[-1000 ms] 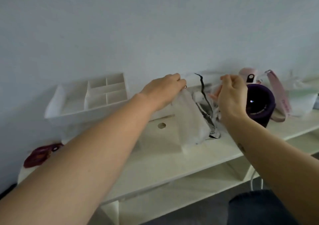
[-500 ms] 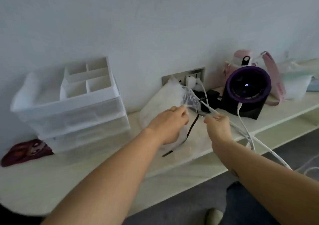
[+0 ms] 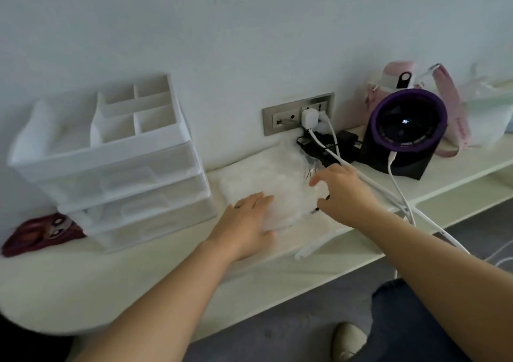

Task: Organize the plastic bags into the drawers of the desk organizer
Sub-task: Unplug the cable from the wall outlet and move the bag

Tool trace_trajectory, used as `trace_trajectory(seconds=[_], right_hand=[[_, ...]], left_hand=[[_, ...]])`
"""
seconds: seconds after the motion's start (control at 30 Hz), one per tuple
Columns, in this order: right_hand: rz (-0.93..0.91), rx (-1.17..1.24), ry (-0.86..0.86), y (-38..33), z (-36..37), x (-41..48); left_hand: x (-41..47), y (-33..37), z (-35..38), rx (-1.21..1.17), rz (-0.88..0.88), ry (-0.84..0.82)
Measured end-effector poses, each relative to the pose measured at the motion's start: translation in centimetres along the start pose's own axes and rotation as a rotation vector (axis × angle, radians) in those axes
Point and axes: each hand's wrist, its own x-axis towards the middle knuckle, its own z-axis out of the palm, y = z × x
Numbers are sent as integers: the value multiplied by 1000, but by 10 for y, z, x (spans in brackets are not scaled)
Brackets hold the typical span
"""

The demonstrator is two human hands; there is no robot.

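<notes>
Left grip [image 3: 244, 223] lies flat with straight fingers on the heap of white crinkled plastic bags [image 3: 266, 178]. The right grip [image 3: 342, 192] touches the heap's right side, fingers spread and loose, holding nothing. The heap rests on the cream bench [image 3: 138, 273], just right of the white plastic three-drawer desk organizer [image 3: 119, 173], whose drawers are closed. Behind, the pale wall [image 3: 249, 28] carries a grey socket plate [image 3: 298, 117].

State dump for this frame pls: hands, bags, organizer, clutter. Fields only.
left hand: flat on bags
right hand: fingers spread, touching bags' right edge
bags: pile on desk, right of organizer
organizer: three drawers, all pushed in
cables: white, run from socket past right hand
fan: right of socket
status: no bag lifted yet
</notes>
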Motion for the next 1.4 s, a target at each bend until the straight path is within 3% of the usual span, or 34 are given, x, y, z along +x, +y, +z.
trace_trajectory(seconds=[0.1, 0.3, 0.5, 0.6, 0.73, 0.8, 0.9, 1.03, 1.2, 1.4], right_hand=[[-42, -114, -68, 0, 5, 2], [-50, 14, 163, 1, 0, 14], [-85, 274, 331, -2, -5, 10], [-326, 220, 238, -12, 0, 3], [-373, -56, -197, -18, 29, 4], [-400, -173, -261, -21, 40, 10], [-426, -296, -239, -25, 48, 18], [-433, -316, -105, -30, 44, 17], [-524, -309, -58, -24, 38, 8], [-374, -184, -129, -36, 16, -6]], left_hand=[[-5, -7, 0, -88, 3, 12], [-11, -11, -4, -183, -19, 31], [-4, 1, -11, -451, -62, 465], [-2, 2, -16, -663, -147, 552], [-4, 1, -17, -662, -168, 523], [-6, -1, -15, -643, -162, 500], [-8, -3, -11, -632, -160, 461], [-8, -6, -6, -593, -168, 401], [-6, -6, -5, -614, -162, 412], [-6, -6, -8, -610, -148, 381]])
